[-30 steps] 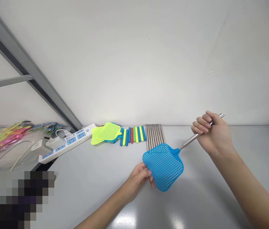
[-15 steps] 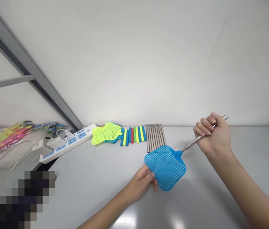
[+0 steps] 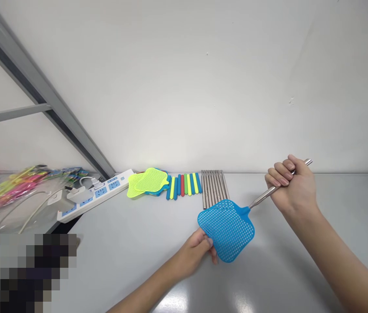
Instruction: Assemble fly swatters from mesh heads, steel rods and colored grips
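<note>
A blue perforated fly swatter head [image 3: 227,230] is held above the table, joined to a metal rod [image 3: 265,195]. My left hand [image 3: 200,250] pinches the head's lower left edge, thumb in front and some fingers hidden behind it. My right hand [image 3: 290,180] is wrapped round the rod, whose bare end sticks out past the fist. Behind the blue head lies a row of several metal rods [image 3: 214,184]. Left of them are several coloured handle sleeves [image 3: 185,184] in blue, yellow, red and green. A pile of yellow and blue swatter heads [image 3: 147,180] sits further left.
A white power strip [image 3: 101,193] with plugs and cables lies along the table's left side. Beyond it are clear bags of colourful items [image 3: 21,187]. A grey metal frame [image 3: 47,93] slants up at the left, and a white wall stands behind the table [image 3: 131,243].
Both hands keep their hold on the swatter, nearly still. The background has shifted slightly to the right in view.
</note>
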`<state>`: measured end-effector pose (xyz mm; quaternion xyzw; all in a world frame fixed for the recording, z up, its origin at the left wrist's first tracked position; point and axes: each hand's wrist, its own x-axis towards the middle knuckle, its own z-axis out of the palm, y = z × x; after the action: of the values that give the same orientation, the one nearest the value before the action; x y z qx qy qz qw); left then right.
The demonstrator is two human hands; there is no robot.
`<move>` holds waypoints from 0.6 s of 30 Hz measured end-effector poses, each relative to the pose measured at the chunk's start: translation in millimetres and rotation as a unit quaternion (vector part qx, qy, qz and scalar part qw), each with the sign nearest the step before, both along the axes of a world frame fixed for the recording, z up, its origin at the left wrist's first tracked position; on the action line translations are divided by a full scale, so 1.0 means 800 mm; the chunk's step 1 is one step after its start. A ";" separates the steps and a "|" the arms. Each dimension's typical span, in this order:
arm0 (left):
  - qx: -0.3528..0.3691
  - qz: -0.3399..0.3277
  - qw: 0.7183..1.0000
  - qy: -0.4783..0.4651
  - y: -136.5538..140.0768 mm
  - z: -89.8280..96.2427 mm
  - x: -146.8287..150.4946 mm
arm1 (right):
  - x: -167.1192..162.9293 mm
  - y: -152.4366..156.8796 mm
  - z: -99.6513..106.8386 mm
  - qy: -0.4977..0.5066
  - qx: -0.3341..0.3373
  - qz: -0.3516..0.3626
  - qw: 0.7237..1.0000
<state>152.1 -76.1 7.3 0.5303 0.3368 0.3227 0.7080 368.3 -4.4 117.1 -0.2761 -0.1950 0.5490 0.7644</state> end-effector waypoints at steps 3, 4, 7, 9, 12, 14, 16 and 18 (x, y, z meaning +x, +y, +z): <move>-0.015 0.015 0.999 -0.046 -0.001 -0.003 -0.001 | -0.002 -0.001 -0.001 0.007 0.000 0.006 1.000; -0.027 0.029 0.997 -0.065 -0.002 -0.003 0.000 | -0.003 -0.001 -0.001 0.012 -0.002 0.011 1.000; -0.088 0.101 0.984 -0.118 -0.007 0.001 0.005 | -0.008 -0.003 -0.001 0.024 -0.014 0.037 0.999; -0.143 0.142 0.968 -0.149 -0.011 0.005 0.012 | -0.013 -0.004 -0.002 0.027 -0.015 0.049 0.998; -0.194 0.191 0.941 -0.199 -0.015 0.009 0.019 | -0.022 -0.006 -0.008 0.022 -0.004 0.052 0.998; -0.212 0.201 0.928 -0.231 -0.015 0.009 0.020 | -0.028 -0.007 -0.014 0.018 0.001 0.051 0.999; -0.232 0.191 0.919 -0.256 -0.013 0.009 0.019 | -0.032 -0.008 -0.021 0.012 0.005 0.049 0.999; -0.248 0.175 0.914 -0.270 -0.012 0.008 0.016 | -0.034 -0.009 -0.025 0.002 0.016 0.055 0.998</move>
<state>164.8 -85.5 13.4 0.1631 0.2892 0.4783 0.8130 340.8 -11.6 96.9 -0.2514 -0.2170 0.5880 0.7375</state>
